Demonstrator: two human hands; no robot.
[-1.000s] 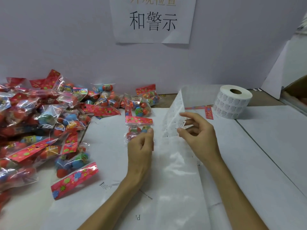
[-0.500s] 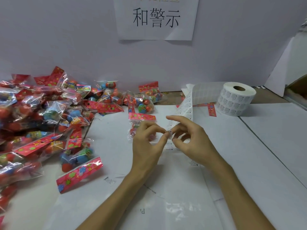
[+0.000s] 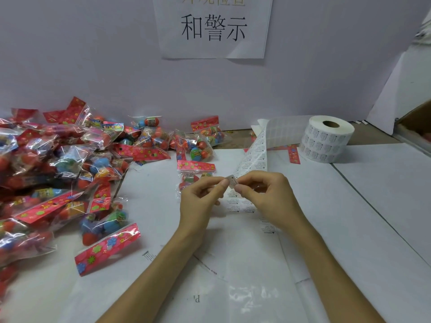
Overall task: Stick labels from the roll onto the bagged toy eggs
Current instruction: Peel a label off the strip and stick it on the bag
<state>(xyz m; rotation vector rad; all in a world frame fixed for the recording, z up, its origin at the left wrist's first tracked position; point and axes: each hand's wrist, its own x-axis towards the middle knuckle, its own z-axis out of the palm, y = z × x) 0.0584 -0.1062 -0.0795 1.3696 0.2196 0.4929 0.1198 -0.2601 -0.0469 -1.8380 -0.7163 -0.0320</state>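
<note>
A white label roll stands at the back right, and its backing strip trails forward to my hands. My left hand and my right hand meet at the table's middle and pinch one small label between their fingertips, at the strip's edge. Just behind my left hand lies a bagged toy egg pack with a red flowered header. A big pile of bagged eggs fills the left side.
White paper sheets cover the table. A purple-white wall with a printed sign closes the back. Another egg bag lies front left. A cardboard box edge shows at the far right.
My left hand left the bag and came to the strip. Both hands now pinch one label that is lifted from the strip's edge.
</note>
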